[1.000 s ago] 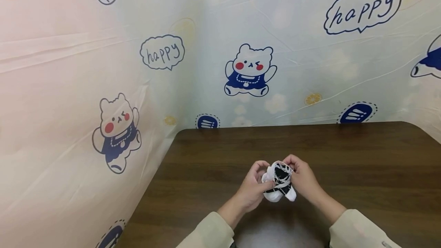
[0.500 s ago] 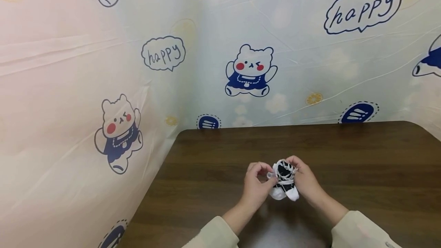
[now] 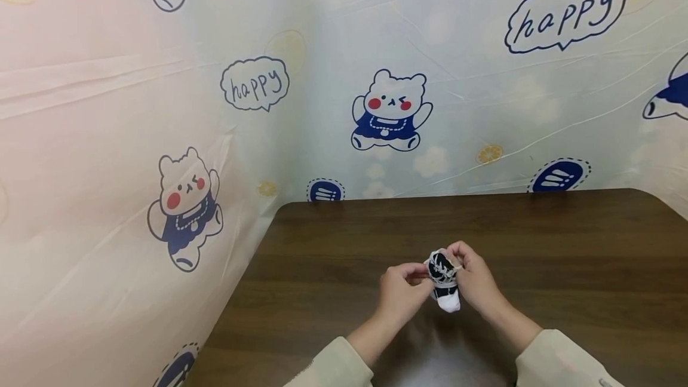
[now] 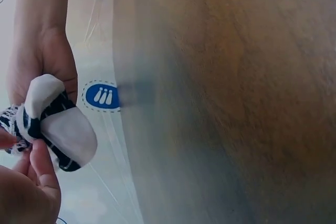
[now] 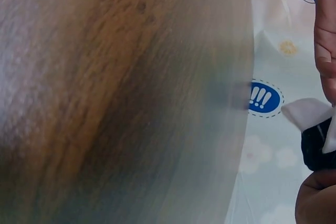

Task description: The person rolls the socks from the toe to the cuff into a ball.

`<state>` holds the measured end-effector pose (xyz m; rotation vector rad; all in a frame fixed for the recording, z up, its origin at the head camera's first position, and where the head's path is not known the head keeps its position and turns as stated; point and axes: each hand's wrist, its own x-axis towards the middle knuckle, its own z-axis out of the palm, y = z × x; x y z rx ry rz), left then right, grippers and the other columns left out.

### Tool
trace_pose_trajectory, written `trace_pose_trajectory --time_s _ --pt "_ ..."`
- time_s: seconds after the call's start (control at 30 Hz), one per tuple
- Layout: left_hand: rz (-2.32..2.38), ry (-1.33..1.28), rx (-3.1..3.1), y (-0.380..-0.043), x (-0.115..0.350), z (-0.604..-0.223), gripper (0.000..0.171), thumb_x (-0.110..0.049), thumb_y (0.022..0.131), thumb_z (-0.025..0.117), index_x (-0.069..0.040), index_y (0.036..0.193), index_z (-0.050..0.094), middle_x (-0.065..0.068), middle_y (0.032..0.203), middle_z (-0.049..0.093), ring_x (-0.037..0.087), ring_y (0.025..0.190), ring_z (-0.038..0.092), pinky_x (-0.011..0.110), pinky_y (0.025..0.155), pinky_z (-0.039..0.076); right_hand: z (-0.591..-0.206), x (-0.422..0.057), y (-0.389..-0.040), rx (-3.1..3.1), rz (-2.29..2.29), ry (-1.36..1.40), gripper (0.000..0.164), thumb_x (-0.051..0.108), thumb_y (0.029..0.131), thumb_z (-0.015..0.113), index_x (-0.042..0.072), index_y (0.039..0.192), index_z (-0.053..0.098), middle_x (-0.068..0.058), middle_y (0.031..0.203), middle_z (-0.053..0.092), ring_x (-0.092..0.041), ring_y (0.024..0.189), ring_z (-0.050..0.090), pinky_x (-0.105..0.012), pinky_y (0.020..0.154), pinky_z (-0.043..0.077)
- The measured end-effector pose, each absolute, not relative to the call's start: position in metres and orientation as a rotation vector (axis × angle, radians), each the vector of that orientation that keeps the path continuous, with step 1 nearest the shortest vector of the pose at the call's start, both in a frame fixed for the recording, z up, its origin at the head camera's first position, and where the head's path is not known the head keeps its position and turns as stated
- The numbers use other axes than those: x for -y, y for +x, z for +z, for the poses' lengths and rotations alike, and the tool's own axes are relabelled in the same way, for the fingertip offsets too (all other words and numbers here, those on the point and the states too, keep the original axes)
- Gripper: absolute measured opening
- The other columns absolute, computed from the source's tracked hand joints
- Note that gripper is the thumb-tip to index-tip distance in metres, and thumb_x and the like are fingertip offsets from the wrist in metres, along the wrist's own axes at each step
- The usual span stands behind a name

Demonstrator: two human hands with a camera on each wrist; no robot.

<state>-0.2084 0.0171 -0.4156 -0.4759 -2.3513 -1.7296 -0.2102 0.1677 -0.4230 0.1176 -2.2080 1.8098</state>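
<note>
A rolled bundle of black and white socks point(image 3: 445, 291) is held above the table by both hands. Thumb and fingers of my left hand point(image 3: 403, 291) pinch its left edge. My right hand point(image 3: 475, 276) grips the opposite side, near the top. Dark knit with loose white threads shows on the upper part, and a white end hangs down. In the left wrist view, two white parts of the socks point(image 4: 71, 135) stick out beside black striped bands. Only part of the socks point(image 5: 315, 137) is visible in the right wrist view, at the right edge.
The dark brown wooden table point(image 3: 333, 243) lies beneath the hands. A pale curtain point(image 3: 457, 46) printed with bears and "happy" bubbles rises behind the table and along its left side.
The white part that stuck out at the lower left of the socks is now out of sight in the head view. My left fingers have shifted right along the bundle, which looks narrower.
</note>
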Motion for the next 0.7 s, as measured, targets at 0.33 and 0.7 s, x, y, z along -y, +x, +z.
trace_pose_trajectory --time_s 0.33,0.7 --pt "-1.564 -0.325 2.617 -0.210 -0.020 -0.406 0.044 -0.053 0.064 0.081 -0.013 0.075 0.068 -0.012 0.065 0.060 0.001 0.060 0.054 0.022 0.053 0.044 -0.422 -0.162 -0.207 2.304 1.694 0.114 0.016 0.014 0.097 0.055 0.003 0.085 0.051 -0.003 0.065 0.055 -0.011 0.060 0.053 -0.025 0.057 0.044" --pt "-1.468 -0.422 2.637 -0.218 -0.017 -0.410 0.042 -0.051 0.065 0.081 -0.014 0.072 0.064 -0.013 0.060 0.054 0.001 0.056 0.048 0.021 0.048 0.040 -0.425 -0.161 -0.208 2.346 1.616 0.125 0.015 0.014 0.096 0.057 0.005 0.085 0.052 -0.001 0.064 0.053 -0.011 0.061 0.052 -0.026 0.058 0.042"
